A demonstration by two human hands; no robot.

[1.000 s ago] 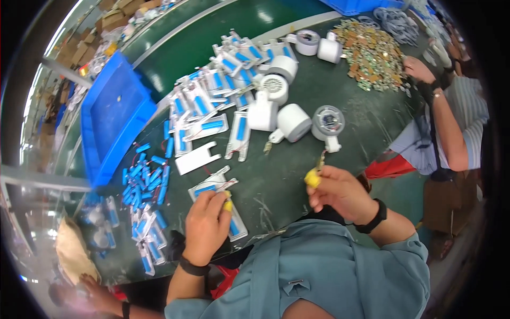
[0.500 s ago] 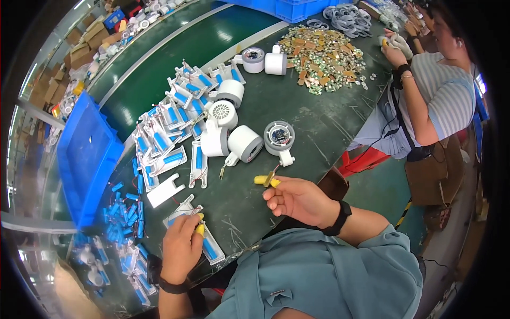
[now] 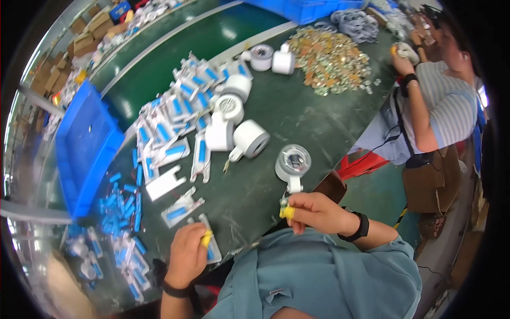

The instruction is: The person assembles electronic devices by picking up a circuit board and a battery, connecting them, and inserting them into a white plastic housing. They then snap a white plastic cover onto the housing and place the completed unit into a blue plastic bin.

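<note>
My right hand (image 3: 314, 213), with yellow finger covers, pinches a small circuit board (image 3: 283, 202). Thin wires lead from the board to the stem of a round white-and-grey motor unit (image 3: 293, 162), which rests just beyond the hand with its open face up. My left hand (image 3: 187, 251) is closed on the edge of a long white plastic handle shell (image 3: 214, 248) with a blue battery in it, at the table's near edge; its fingers partly cover the shell. Just beyond that hand lies another white shell (image 3: 181, 208) with a blue battery.
Several white motor heads (image 3: 251, 139) stand mid-table beside a heap of battery-filled shells (image 3: 175, 114). Loose blue batteries (image 3: 121, 210) lie left, near a blue tray (image 3: 87, 151). A pile of circuit boards (image 3: 332, 61) sits far right. A co-worker (image 3: 446, 101) sits at right.
My right hand has come nearer to me with the circuit board, and the wired motor unit has shifted nearer and right. My left hand and its shell have moved slightly right, away from the other shell.
</note>
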